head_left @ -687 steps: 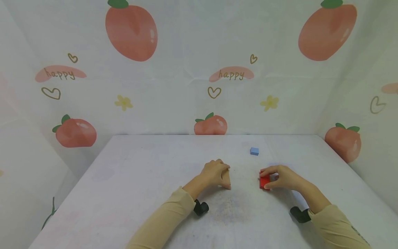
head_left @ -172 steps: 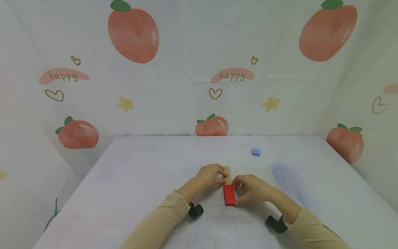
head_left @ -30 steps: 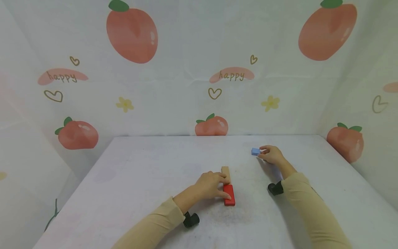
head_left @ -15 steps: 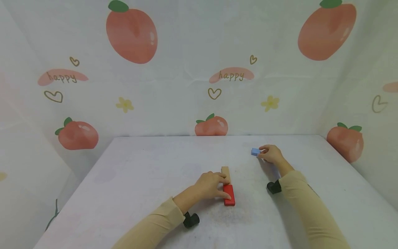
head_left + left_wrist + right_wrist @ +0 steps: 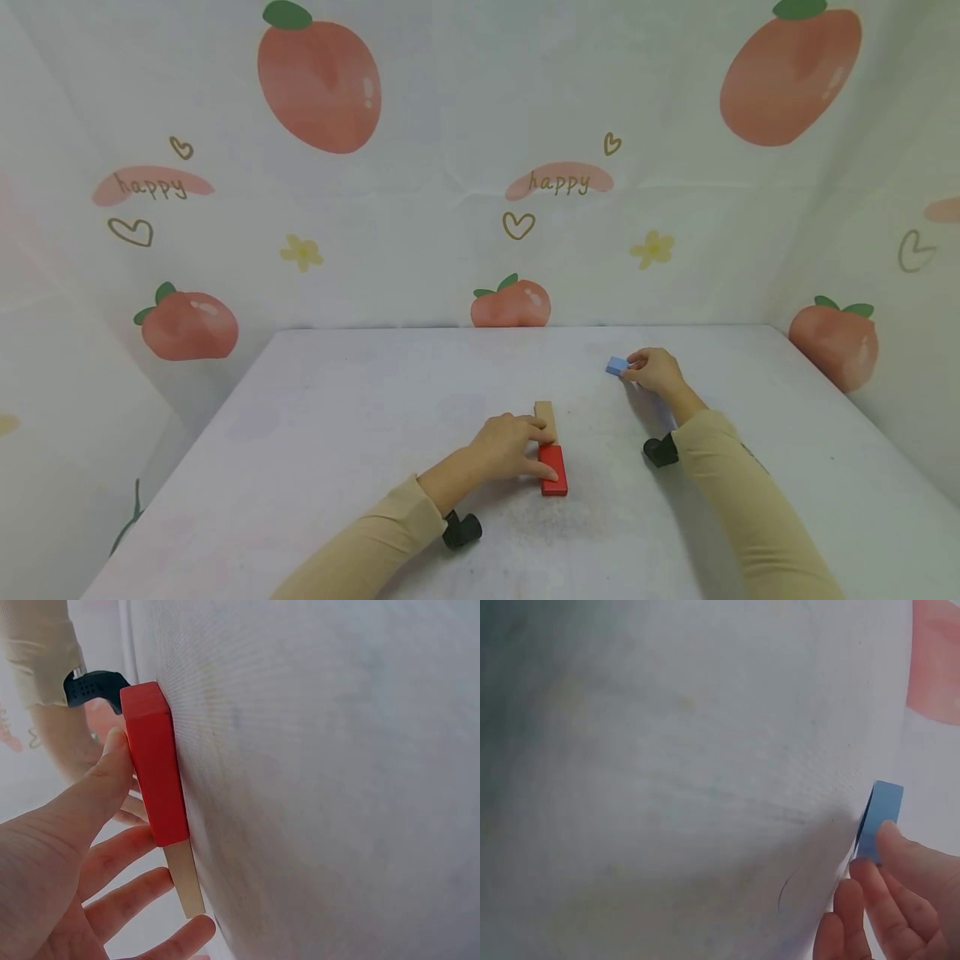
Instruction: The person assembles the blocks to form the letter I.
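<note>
Across the upper half of the frame, a printed backdrop (image 5: pixel 431 167), hung probably to screen off the surroundings. Across the lower half, a pale table (image 5: pixel 337 417), serving as bearing surface for every block. Rising from the bottom edge, tan sleeves (image 5: pixel 360 542), ending short of the hands, presumably to leave the wrist cameras (image 5: pixel 661 452) uncovered. At lower centre, the left hand (image 5: pixel 501 448), spread rather than clenched: thumb laid against a red block, fingertips against a wooden block, apparently to steady both in line. Right of centre, the right hand (image 5: pixel 655 372), pinching a blue block between thumb and finger, likely by its near side for ease of reach. In the lower middle, the red block (image 5: pixel 154 761), lying flat. Just above, touching end to end, the narrower wooden block (image 5: pixel 544 411). Near the table's far edge, right of centre, the blue block (image 5: pixel 616 366), slightly skewed; hard to tell whether lifted.

Counted in the head view: one backdrop, with five peaches (image 5: pixel 318 87), two whole "happy" labels (image 5: pixel 562 181), five hearts (image 5: pixel 517 225), two whole yellow flowers (image 5: pixel 652 248); one table; two sleeves; two hands; two wrist cameras; three blocks, one each of red, wooden and blue.
</note>
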`<state>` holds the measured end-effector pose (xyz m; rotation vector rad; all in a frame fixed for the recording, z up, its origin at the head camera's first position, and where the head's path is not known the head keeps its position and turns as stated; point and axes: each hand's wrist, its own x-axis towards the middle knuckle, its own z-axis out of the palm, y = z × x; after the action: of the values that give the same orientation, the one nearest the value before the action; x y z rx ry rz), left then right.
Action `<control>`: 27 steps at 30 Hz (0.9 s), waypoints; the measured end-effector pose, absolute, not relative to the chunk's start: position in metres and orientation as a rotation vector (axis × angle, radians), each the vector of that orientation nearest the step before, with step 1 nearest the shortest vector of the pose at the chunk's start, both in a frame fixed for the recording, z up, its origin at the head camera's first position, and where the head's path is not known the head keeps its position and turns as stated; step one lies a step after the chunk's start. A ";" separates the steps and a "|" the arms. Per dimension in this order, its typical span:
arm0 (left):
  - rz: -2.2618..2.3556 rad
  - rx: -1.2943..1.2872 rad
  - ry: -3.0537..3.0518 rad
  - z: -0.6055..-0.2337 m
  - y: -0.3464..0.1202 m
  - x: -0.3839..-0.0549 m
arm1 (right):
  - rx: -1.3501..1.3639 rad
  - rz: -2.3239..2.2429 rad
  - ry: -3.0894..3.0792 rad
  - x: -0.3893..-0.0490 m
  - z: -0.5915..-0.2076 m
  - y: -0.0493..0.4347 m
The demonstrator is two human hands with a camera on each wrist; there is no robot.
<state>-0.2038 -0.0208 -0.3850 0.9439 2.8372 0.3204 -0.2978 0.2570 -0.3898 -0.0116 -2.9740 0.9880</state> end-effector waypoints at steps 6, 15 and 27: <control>0.317 0.939 2.834 -0.386 -0.021 -0.204 | -0.015 0.973 -2.980 -0.298 -0.389 0.257; 0.330 0.936 2.830 -0.386 -0.021 -0.205 | 0.017 0.998 -2.978 -0.294 -0.382 0.252; 0.341 0.925 2.833 -0.385 -0.020 -0.204 | 0.050 1.047 -2.979 -0.292 -0.380 0.252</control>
<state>-0.2044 -0.0205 -0.3855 0.9255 2.8326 0.3414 -0.2917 0.2521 -0.3796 0.0503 -2.9790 1.0471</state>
